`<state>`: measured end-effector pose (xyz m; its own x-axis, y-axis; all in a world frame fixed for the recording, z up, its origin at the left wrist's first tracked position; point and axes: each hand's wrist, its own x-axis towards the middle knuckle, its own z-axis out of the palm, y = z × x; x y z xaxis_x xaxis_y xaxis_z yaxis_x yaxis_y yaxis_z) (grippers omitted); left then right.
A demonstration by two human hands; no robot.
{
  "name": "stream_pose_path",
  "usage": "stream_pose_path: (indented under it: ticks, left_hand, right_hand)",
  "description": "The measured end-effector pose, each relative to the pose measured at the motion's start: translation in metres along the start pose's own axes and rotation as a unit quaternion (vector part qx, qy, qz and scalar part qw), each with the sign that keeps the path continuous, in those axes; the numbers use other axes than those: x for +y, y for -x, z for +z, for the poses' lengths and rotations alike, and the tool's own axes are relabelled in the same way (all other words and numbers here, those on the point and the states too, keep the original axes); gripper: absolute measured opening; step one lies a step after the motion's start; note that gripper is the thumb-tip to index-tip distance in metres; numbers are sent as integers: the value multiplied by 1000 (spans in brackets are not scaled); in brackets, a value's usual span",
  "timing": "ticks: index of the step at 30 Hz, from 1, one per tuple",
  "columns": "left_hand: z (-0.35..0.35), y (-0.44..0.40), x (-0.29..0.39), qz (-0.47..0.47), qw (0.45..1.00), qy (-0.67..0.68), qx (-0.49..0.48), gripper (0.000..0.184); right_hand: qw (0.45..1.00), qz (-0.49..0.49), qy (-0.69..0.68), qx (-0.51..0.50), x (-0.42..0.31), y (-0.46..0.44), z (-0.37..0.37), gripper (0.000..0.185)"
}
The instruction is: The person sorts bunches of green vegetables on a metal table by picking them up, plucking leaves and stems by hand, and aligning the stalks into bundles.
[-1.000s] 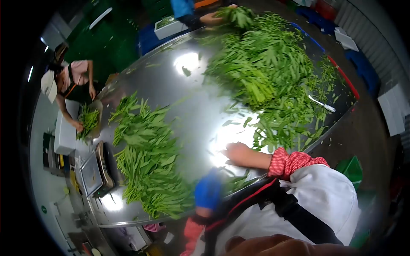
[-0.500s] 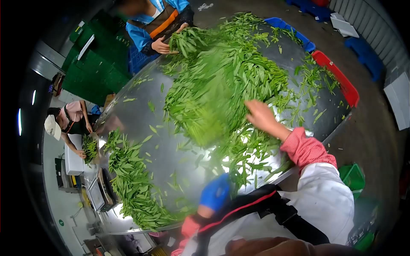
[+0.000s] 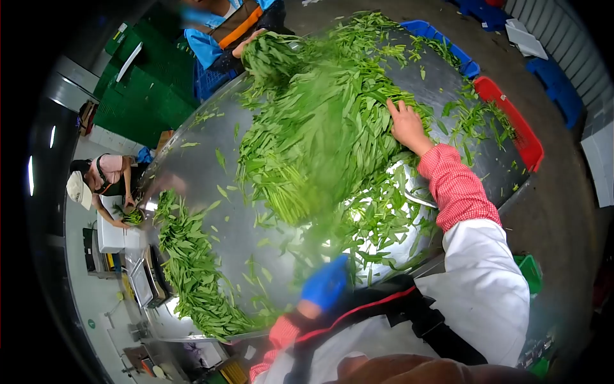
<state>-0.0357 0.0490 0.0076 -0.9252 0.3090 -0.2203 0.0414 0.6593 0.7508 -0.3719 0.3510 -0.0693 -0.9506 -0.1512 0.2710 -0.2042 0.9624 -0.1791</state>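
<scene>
My left hand (image 3: 325, 281), in a blue glove, is at the near edge of the metal table (image 3: 204, 153); its fingers are blurred, beside a smear of green. My bare right hand (image 3: 408, 125) reaches to the right side of the large pile of leafy greens (image 3: 339, 121). Its fingers are spread, with the tips touching the stems, and nothing is held. A white-handled tool (image 3: 419, 200) lies partly under my right forearm, near loose leaves (image 3: 377, 224). A long row of greens (image 3: 195, 275) lies along the table's left side.
Across the table a person in blue sleeves (image 3: 203, 48) holds a bunch of greens (image 3: 272, 57). Another person in a white cap (image 3: 78, 190) handles greens at the far left, near a scale (image 3: 142, 281). A blue basket (image 3: 470, 66) and a red basket (image 3: 521, 131) line the right edge.
The large pile has come toward the table's middle since the first frame. My right hand has moved up and outward onto its right side. My left hand has shifted slightly right.
</scene>
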Motion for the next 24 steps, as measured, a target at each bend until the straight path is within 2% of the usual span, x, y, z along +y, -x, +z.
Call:
stream_pose_path:
  ticks: [2, 3, 7, 12, 15, 18, 19, 22, 23, 24]
  left_hand:
    - [1, -1, 0, 41, 999, -22, 11, 44]
    - [0, 1, 2, 32, 999, 18, 16, 51]
    - [11, 4, -6, 49, 998, 35, 7, 47]
    - [23, 3, -2, 84, 996, 34, 10, 43]
    - [24, -11, 12, 26, 999, 48, 5, 45]
    - [40, -37, 26, 29, 999, -3, 35, 44]
    - [47, -50, 36, 9, 999, 7, 30, 44]
    - [69, -82, 70, -56, 998, 34, 16, 44]
    - [76, -90, 82, -13, 996, 83, 27, 41]
    - [84, -97, 86, -18, 997, 77, 23, 42]
  right_hand:
    - [1000, -8, 22, -7, 1, -1, 1, 68]
    - [999, -11, 34, -11, -1, -1, 0, 66]
    - [994, 2, 101, -43, -7, -8, 4, 63]
    - [994, -3, 84, -75, -4, -10, 1, 64]
    - [988, -37, 94, -114, 13, -23, -21, 55]
    - [999, -24, 6, -40, 40, -61, -34, 42]
    - [996, -23, -82, 6, 52, -79, -31, 33]
    - [987, -59, -148, -20, 72, -126, -19, 42]
    - [980, -90, -174, -27, 79, -146, -4, 59]
    - [977, -87, -184, -60, 85, -162, 11, 65]
